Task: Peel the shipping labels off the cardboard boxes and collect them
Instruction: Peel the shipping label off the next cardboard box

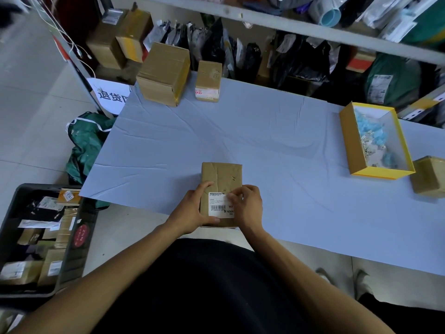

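Head view: my left hand (192,208) grips the left side of a small cardboard box (221,179) at the near edge of the pale blue table (265,145), thumb curled on top. My right hand (249,206) pinches the right edge of the white shipping label (218,204) stuck on the box's near half. A yellow tray (354,145) holding crumpled labels sits far right.
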Available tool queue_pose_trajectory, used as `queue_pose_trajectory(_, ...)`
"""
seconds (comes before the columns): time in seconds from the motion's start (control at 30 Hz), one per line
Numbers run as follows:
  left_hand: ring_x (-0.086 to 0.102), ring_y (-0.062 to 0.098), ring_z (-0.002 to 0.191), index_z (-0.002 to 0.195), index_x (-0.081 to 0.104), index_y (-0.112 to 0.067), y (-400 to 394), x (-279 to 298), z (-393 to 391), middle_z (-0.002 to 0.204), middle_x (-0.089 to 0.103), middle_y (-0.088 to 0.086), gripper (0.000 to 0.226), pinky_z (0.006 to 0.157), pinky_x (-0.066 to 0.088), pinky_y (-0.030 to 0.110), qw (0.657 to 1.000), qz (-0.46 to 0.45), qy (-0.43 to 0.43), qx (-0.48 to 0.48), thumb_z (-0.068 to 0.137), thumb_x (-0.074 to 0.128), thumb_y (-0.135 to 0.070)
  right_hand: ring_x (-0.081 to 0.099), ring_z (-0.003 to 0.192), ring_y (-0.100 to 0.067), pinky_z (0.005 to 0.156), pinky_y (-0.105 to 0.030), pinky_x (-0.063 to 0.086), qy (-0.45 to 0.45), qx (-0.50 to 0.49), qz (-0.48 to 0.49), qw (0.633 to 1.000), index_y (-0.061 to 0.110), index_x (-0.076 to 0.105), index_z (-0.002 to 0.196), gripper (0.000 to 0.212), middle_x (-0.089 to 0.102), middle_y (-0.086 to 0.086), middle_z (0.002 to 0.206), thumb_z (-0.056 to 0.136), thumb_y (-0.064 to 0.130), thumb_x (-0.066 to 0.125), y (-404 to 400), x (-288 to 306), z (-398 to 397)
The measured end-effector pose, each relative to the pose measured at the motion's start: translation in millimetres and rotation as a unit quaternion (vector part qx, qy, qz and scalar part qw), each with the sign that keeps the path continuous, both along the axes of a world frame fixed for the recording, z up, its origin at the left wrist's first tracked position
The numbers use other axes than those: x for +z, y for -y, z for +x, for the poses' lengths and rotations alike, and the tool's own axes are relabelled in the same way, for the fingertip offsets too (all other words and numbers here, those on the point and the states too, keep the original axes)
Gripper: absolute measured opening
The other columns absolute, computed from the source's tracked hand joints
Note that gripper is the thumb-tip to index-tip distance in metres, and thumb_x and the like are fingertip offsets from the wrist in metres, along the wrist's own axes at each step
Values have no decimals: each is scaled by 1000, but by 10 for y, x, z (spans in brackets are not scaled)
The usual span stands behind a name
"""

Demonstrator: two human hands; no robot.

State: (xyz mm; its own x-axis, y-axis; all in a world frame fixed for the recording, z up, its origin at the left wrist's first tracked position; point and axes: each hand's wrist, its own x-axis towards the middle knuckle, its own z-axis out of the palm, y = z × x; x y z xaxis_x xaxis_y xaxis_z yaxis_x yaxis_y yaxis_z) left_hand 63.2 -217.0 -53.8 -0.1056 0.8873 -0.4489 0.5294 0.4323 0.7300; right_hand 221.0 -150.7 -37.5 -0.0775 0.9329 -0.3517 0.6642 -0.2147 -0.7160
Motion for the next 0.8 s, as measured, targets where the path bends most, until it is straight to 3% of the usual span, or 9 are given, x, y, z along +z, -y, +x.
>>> queue_pose_trajectory(0.13, 58, 18, 106, 138, 20, -54, -4, 13, -15, 127, 46, 3, 104, 94, 54, 39, 1000, -6, 5, -5, 61, 89, -41, 58, 96, -17, 79, -28, 49, 30, 36, 6, 999, 11, 67, 95, 22, 48, -2, 125, 96, 26, 51, -34, -46, -3)
queue_pose_trajectory(0.23, 56, 17, 107, 139, 20, -54, 4, 25, -19, 128, 44, 2, 104, 95, 53, 38, 1000, -12, 7, -4, 61, 89, -42, 58, 99, -19, 78, -30, 52, 24, 76, 26, 996, 21, 60, 86, 3, 45, 2, 124, 87, 25, 61, -34, -47, 22)
queue_pose_trajectory(0.27, 56, 17, 107, 139, 20, -54, 6, 29, -21, 128, 44, 2, 105, 95, 52, 37, 1000, -12, 8, -3, 61, 89, -43, 58, 100, -20, 77, -31, 52, 18, 93, 38, 995, 25, 57, 82, 8, 44, 3, 123, 84, 23, 65, -35, -42, 30)
queue_pose_trajectory(0.43, 52, 18, 117, 145, 22, -50, 28, 48, -44, 134, 43, -1, 104, 100, 47, 32, 1000, -6, 7, -6, 65, 87, -41, 38, 121, -14, 84, -19, 32, 18, 117, 87, 989, 19, 61, 77, 11, 39, 4, 139, 85, 17, 69, -86, -40, 93)
queue_pose_trajectory(0.57, 53, 13, 122, 147, 20, -56, -35, 79, -77, 142, 48, -10, 90, 101, 47, 37, 1000, 27, -1, 10, 78, 75, -34, 29, 130, -19, 86, -24, 35, 40, 131, 130, 982, 15, 64, 80, 10, 38, 6, 143, 85, 21, 69, -113, -61, 164)
queue_pose_trajectory(0.7, 50, 16, 128, 147, 37, -40, -146, 91, -63, 146, 48, -7, 70, 105, 42, 32, 998, 51, -27, 8, 87, 67, -20, 26, 130, -17, 90, -26, 34, 23, 105, 124, 987, 15, 63, 76, 11, 42, 5, 142, 83, 19, 71, -193, -65, 134)
queue_pose_trajectory(0.8, 46, 15, 132, 148, 37, -37, -148, 64, -45, 152, 42, -7, 68, 109, 40, 32, 998, 54, -39, 0, 89, 65, -19, 25, 131, -17, 99, -35, 39, -1, 95, 109, 989, 21, 63, 72, 14, 42, 4, 143, 82, 20, 73, -211, -61, 135)
